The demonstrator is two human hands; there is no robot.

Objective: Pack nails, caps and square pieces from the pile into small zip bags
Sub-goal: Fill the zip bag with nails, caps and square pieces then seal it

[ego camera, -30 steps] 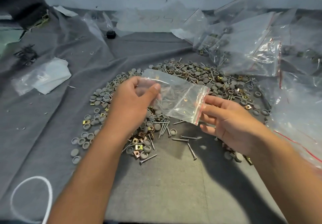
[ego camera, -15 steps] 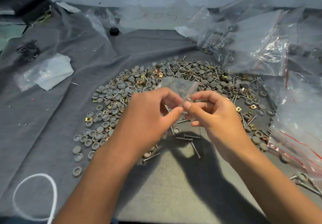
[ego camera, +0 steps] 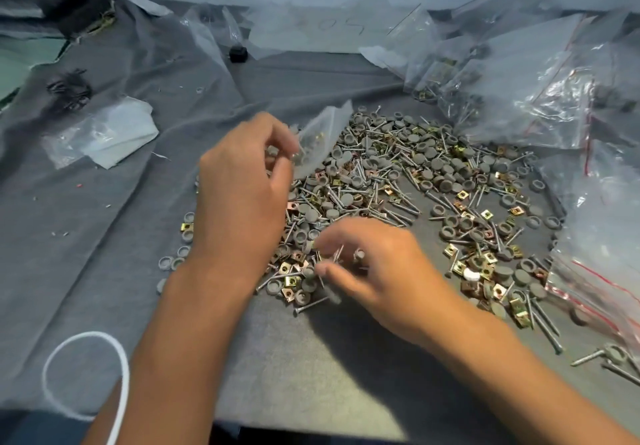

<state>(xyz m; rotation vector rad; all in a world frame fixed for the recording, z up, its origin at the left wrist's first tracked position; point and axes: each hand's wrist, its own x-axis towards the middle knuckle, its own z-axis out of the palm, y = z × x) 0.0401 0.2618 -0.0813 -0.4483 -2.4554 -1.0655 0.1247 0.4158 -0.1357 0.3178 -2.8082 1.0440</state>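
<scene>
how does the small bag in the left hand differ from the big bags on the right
The small zip bag is lifted off the cloth, pinched by the left hand; the big bags lie on the table. It is far smaller. It shows no red line; they do. All are clear plastic.

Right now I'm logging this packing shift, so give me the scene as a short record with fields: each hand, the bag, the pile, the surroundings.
left hand: left hand pinches the small zip bag at its edge, raised above the pile
right hand: right hand low over the pile's near edge, fingers curled on nails; blurred
small zip bag: clear, a few pieces seem to be inside
pile: nails, grey caps and brass square pieces mixed on grey cloth
surroundings: larger clear bags on the right, white cord loop near left
</scene>
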